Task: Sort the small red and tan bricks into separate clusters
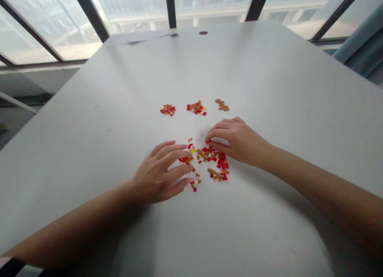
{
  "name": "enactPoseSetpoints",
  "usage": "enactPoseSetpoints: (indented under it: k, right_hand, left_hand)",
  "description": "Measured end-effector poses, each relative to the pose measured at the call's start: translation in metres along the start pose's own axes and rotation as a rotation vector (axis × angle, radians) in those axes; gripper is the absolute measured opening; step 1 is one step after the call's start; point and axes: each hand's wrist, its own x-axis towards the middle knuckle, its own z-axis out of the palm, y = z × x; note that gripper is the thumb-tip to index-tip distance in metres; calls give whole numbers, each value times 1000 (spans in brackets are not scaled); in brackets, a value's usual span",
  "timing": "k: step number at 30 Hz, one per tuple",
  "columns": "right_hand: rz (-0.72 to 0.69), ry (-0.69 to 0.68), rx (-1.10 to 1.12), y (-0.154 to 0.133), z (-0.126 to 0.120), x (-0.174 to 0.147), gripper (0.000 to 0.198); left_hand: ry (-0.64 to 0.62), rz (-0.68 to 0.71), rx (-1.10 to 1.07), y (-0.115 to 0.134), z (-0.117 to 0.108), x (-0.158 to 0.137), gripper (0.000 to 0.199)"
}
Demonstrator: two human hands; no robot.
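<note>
Small building bricks in red, brown, yellow, white and pink lie in a loose spread on the white table. My left hand [160, 171] is over the left part of this spread, its fingers apart and nothing held, partly covering some red and brown bricks [186, 160]. At the far side of the larger brick pile [212, 154], my right hand [230, 135] has its thumb and fingertips drawn together. Whatever may be between those fingertips is too small to make out. Closer to me lie a brown and red cluster [218, 175] and a few pinkish bricks [195, 182].
Farther back on the white table [143, 85] sit three separate groups: small mixed bricks [168, 109], red and brown bricks [196, 107] and brown bricks [222, 105]. Two dark round spots, one of them a disc [203, 32], show near the far edge, before the windows.
</note>
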Motion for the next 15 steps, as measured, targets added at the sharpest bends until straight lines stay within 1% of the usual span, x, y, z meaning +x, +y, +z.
enactPoseSetpoints:
  k: [3,6,10,12,15]
  right_hand:
    - [23,-38,84,-1,-1,1,5]
    - [35,-30,166,-2,-2,2,6]
    - [99,75,269,5,-6,1,12]
    - [158,144,235,14,-9,0,13]
    - [240,218,106,33,-8,-3,14]
  left_hand:
    - [7,2,-1,0,0,0,14]
    - [7,2,0,0,-1,0,14]
    - [5,-2,-4,0,0,-1,14]
    - [3,-1,-6,0,0,-2,14]
    - [1,1,-9,1,0,-3,14]
